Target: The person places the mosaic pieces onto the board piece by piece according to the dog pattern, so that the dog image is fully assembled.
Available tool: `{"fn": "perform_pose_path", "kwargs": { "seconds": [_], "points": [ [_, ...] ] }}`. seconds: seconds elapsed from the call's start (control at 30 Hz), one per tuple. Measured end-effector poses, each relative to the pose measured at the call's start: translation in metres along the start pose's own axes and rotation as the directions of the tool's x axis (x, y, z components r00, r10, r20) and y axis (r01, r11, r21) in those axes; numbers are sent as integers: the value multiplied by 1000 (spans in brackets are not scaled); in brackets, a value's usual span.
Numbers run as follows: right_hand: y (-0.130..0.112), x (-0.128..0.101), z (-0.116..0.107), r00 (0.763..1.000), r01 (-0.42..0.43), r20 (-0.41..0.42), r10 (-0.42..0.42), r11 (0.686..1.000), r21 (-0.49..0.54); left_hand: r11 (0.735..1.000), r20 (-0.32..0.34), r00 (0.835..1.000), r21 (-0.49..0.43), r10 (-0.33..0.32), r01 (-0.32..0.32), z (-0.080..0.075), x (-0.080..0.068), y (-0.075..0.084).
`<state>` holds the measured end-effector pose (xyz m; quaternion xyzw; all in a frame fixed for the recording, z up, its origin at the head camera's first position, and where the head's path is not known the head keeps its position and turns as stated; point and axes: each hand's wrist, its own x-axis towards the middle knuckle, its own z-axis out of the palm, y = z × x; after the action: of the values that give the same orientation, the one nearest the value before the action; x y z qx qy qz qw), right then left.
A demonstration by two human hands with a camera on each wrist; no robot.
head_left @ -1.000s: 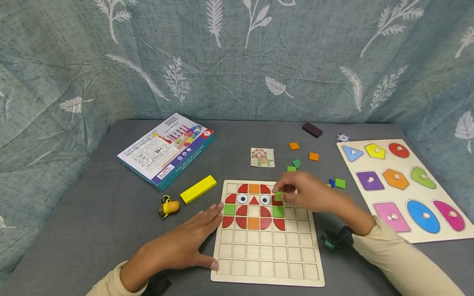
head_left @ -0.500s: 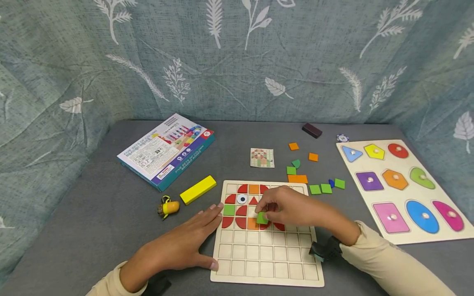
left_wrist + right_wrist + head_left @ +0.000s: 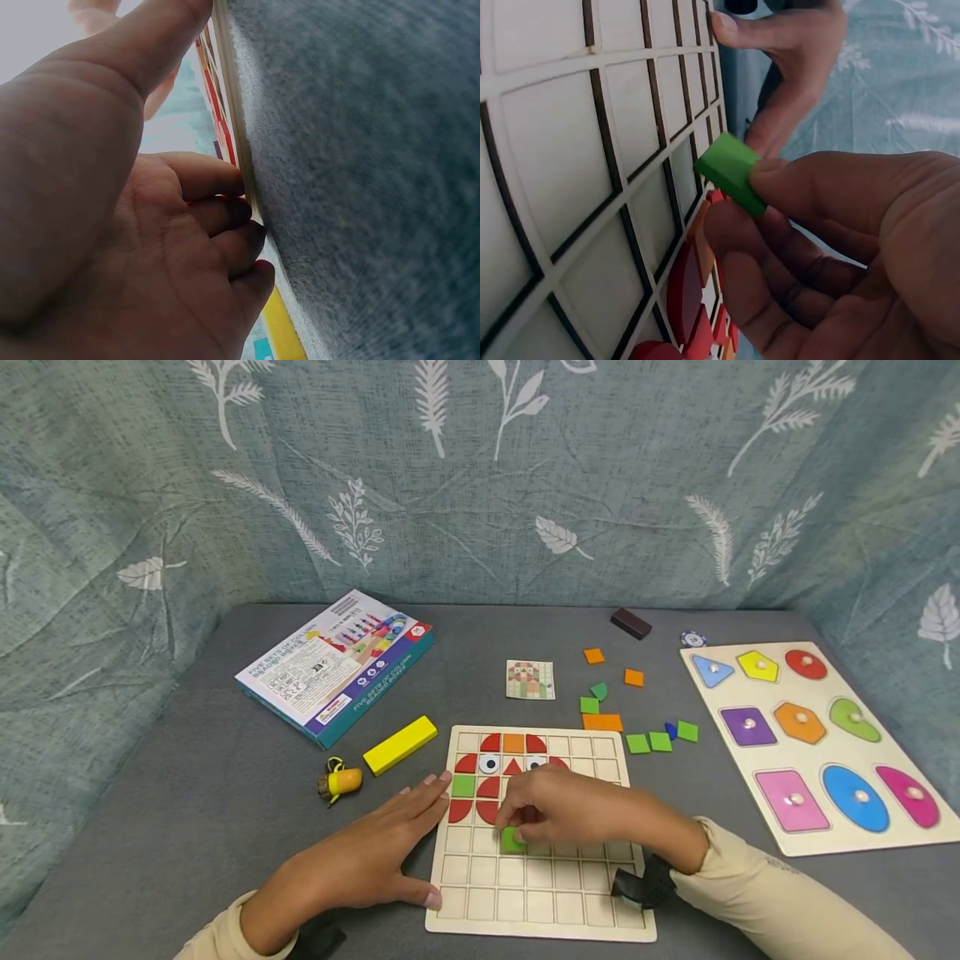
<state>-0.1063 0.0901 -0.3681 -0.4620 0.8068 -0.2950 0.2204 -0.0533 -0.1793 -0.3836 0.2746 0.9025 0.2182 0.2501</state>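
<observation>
My right hand [image 3: 558, 806] pinches a green square tile [image 3: 731, 171] between thumb and fingers, close over the wooden grid board [image 3: 540, 910]. In the head view the tile lies over a bare cell just under the patterned rows. Red quarter-round tiles [image 3: 460, 811], an orange square tile [image 3: 513, 743] and round eye tiles [image 3: 489, 763] fill cells in the board's upper rows; my right hand hides some of them. My left hand [image 3: 367, 843] rests at the board's left edge, thumb and fingertips against it, fingers relaxed.
Behind the board are loose green tiles [image 3: 637, 743], orange tiles [image 3: 602, 722] and a small picture card [image 3: 530, 680]. A knobbed shape puzzle [image 3: 765, 777] stands right. A yellow block [image 3: 401, 745], a small toy figure [image 3: 340, 780] and a flat box [image 3: 337, 664] lie left.
My right hand has carried the green tile from the upper right of the pattern down and left, to the row below it. My left hand has stayed at the board's edge.
</observation>
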Motion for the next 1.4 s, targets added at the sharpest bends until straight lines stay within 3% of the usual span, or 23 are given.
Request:
{"fn": "perform_pose_path", "kwargs": {
  "seconds": [0.47, 1.07, 1.4],
  "points": [
    [-7, 3, 7, 1000, -2, -23, -2, 990, -142, 1000, -9, 1000, -2, 2, -2, 1, -1, 0],
    [-1, 1, 2, 999, 25, 28, -22, 992, -126, 1000, -7, 1000, 1, 11, -11, 1, -2, -1],
    [18, -11, -18, 993, -50, -107, 43, 997, -58, 1000, -2, 1000, 10, 6, -6, 1, -1, -1]
  ]
}}
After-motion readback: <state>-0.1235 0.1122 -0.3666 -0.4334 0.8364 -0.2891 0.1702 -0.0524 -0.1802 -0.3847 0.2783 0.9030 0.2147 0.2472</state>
